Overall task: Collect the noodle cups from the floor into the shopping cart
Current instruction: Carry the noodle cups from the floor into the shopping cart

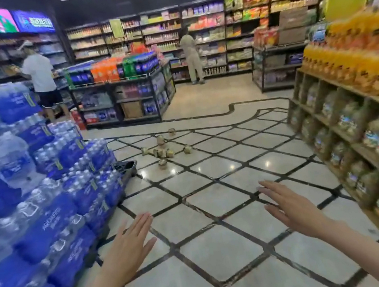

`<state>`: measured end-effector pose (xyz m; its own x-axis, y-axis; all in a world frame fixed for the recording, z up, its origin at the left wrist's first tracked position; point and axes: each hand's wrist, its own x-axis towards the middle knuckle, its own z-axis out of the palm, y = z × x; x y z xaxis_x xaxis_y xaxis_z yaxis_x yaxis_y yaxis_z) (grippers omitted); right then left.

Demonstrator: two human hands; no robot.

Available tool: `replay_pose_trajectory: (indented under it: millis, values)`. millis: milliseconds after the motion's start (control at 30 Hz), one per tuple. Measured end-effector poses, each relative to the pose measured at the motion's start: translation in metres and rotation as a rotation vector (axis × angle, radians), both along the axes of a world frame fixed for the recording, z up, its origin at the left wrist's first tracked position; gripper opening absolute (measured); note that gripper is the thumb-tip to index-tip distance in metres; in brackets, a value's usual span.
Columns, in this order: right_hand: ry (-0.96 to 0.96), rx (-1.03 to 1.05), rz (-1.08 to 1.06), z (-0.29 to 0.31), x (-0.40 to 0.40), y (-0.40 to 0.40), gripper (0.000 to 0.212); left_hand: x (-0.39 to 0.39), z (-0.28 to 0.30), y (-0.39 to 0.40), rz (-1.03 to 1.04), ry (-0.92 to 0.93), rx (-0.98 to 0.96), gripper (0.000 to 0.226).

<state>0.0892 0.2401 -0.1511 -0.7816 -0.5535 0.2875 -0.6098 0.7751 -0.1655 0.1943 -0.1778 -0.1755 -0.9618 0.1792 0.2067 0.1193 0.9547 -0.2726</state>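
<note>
Noodle cups [163,150]: scattered in a loose cluster on the tiled floor [212,172], well ahead of both hands; some upright, some apparently tipped, too small to count surely.
Nearest cup [162,163]: at the near edge of the cluster, slightly apart from the rest.
Farthest cup [171,131]: at the far edge of the cluster.
Left hand [128,244]: flat, fingers straight and together, palm down, empty; well short of the cluster.
Right hand [289,207]: likewise flat with fingers extended, empty; well short of the cluster, to its right.
Shopping cart: not identifiable here; a dark basket-like rim [126,168] just left of the cluster, beside the water packs [43,189], cannot tell what it is.
Handling, as a guess: light, thin-walled, easily dented, foil lids prone to puncture; likely to roll when lying sideways.
Where to grip: around the side wall near the wider rim, gently, not on the lid.
Stage: none gathered yet; approach first.
Others: two people [40,74] at shelves far beyond the cluster.
</note>
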Motion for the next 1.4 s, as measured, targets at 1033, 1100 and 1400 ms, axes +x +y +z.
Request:
replay_pose_trajectory:
  millis: [1033, 1100, 1400]
  values:
    - [-0.259, -0.115, -0.051, -0.041, -0.764, -0.185, 0.116, -0.717, -0.028, -0.205, 0.206, -0.131, 0.068, 0.08]
    - [-0.272, -0.112, -0.044, -0.042, -0.816, -0.201, 0.112, -0.755, -0.032, -0.22, 0.228, -0.18, 0.099, 0.08]
    - [-0.368, -0.049, -0.058, -0.093, -1.063, -0.29, 0.066, -0.961, -0.09, -0.319, 0.297, -0.341, 0.179, 0.086]
